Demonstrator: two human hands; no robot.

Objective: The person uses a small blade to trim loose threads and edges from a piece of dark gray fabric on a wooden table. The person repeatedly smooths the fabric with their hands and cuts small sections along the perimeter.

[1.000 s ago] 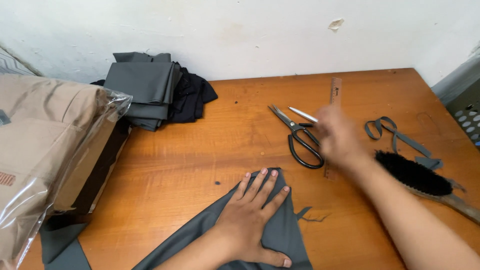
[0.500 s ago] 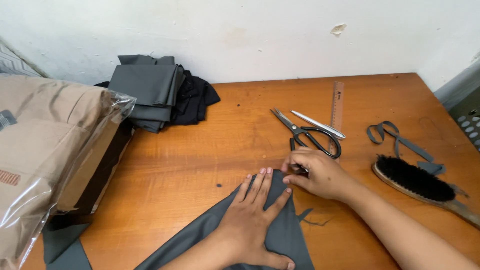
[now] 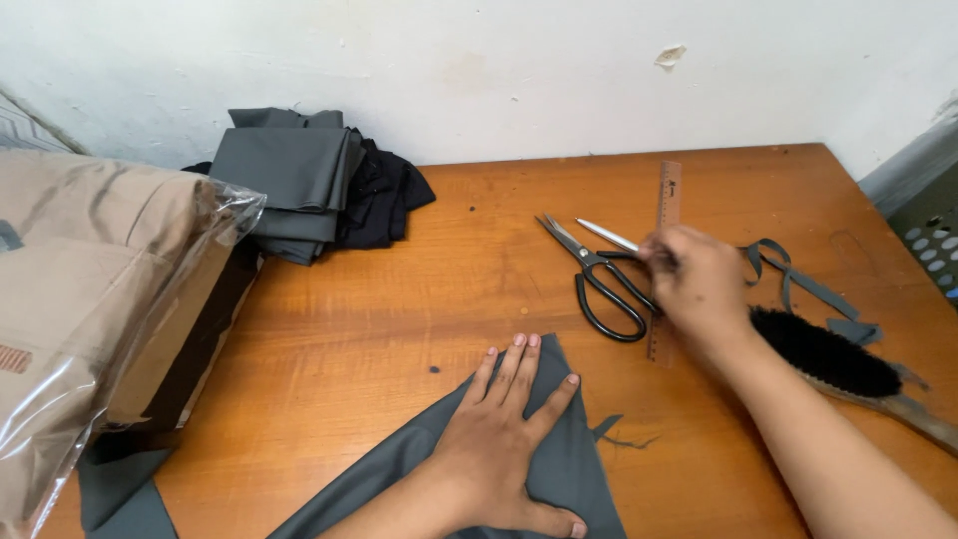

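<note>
My left hand lies flat, fingers spread, on the pointed end of a grey cloth at the near edge of the wooden table. My right hand is further back and blurred. Its curled fingers sit over the handle of the black scissors and the wooden ruler. Whether it grips either one cannot be made out. The scissors lie with their blades open, pointing away to the left.
A dark bristle brush and a grey fabric strip lie right of the ruler. Folded grey cloth on black cloth sits at the back left. A plastic-wrapped tan bundle fills the left side.
My right hand went from the scissors to the cloth tip beside my left fingers, then back to the scissors and ruler. The left hand stayed flat on the cloth.
</note>
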